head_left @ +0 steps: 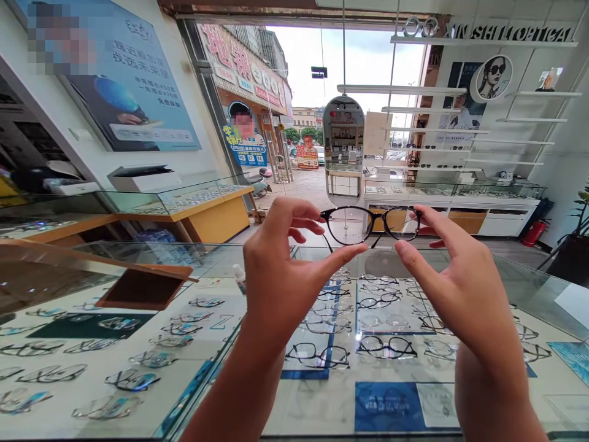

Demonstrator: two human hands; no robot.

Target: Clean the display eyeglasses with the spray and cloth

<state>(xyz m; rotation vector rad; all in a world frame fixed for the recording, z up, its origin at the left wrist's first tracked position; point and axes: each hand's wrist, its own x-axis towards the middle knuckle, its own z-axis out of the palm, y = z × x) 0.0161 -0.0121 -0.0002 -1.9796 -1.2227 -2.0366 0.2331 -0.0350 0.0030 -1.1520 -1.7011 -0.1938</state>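
Note:
A pair of black-framed eyeglasses (379, 216) is held up in the air above the glass display case (317, 402), lenses upright. My left hand (288, 264) grips its left end, thumb stretched along under the left lens and fingers at the hinge. At the other end, my right hand (455, 270) pinches the frame between index finger and thumb near the right lens. Both temples point away from me, partly hidden behind the lenses and thumbs. Under the glass below my hands lie several rows of eyeglasses, among them a dark-rimmed pair (387, 347).
A brown open box (142, 287) stands on the left counter. Farther off are an oval standing mirror (344, 147), a wooden-fronted showcase (211, 215), a white wall cabinet (506, 222), hanging shelves (437, 130), a red fire extinguisher (534, 233) and a potted plant (570, 258).

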